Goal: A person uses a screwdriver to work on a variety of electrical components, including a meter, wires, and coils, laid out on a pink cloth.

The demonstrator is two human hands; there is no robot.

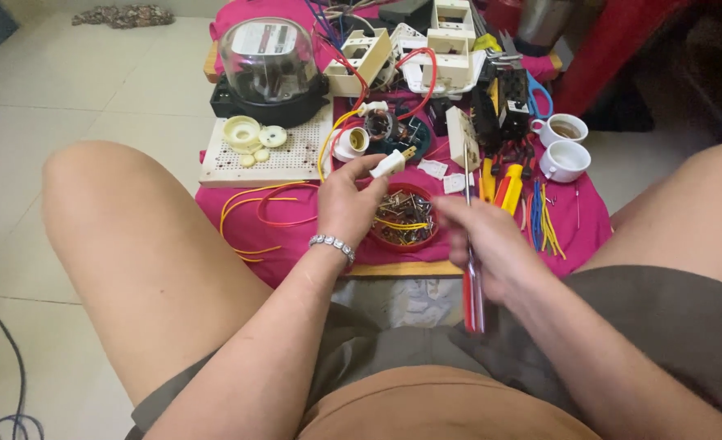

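Observation:
My left hand (346, 201) holds a small white plastic plug part (388, 164) between thumb and fingers, above a round red dish (405, 218) full of small screws and metal bits. A beaded bracelet (333, 244) sits on that wrist. My right hand (483, 240) grips a screwdriver (472, 285) with a red translucent handle; its thin shaft (466, 167) points up and away over the table. The hand is blurred. Both hands hover just beyond my bare knees, over the near edge of a pink cloth (295, 232).
On the low table stand an electric meter with a clear dome (269, 61), a white perforated board (271, 155), white switch boxes (426, 49), red and yellow wires (259, 204), two white cups (563, 147), pliers and cutters (503, 183). Tiled floor lies to the left.

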